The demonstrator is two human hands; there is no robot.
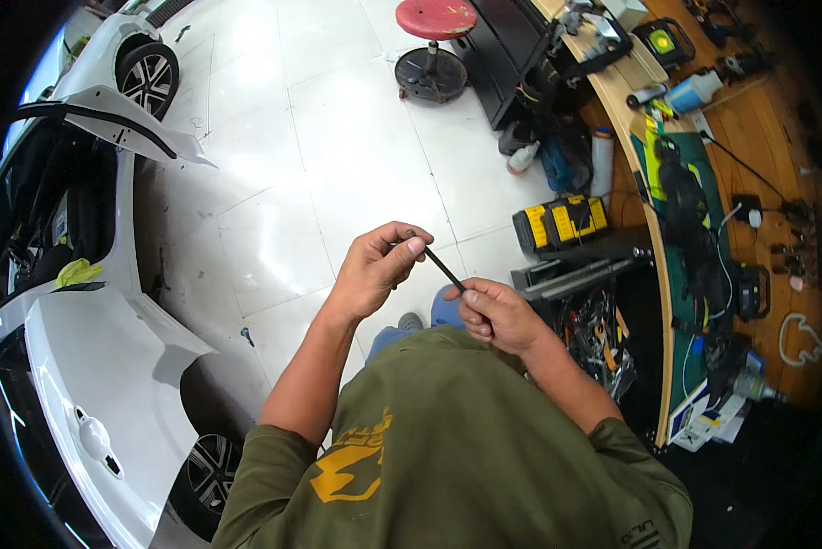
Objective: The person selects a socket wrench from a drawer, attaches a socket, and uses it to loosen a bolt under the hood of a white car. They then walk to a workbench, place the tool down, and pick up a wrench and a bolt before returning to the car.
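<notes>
Dark rod [444, 268] — lower end hidden

Matt rod [445, 268], perhaps metal — glossy, smooth car door [81, 357] — shiny floor tiles [347, 156], matt cloth shirt [502, 430].

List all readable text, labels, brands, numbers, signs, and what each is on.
Wording not copied out; places only.
Green shirt: yellow lettering above a yellow graphic; dark lettering near the lower edge.
White-and-blue papers by the bench: too small to read.
Yellow-and-black case: any print too small to read.
Dark rod between left hand and right hand: no marking can be made out.
</notes>
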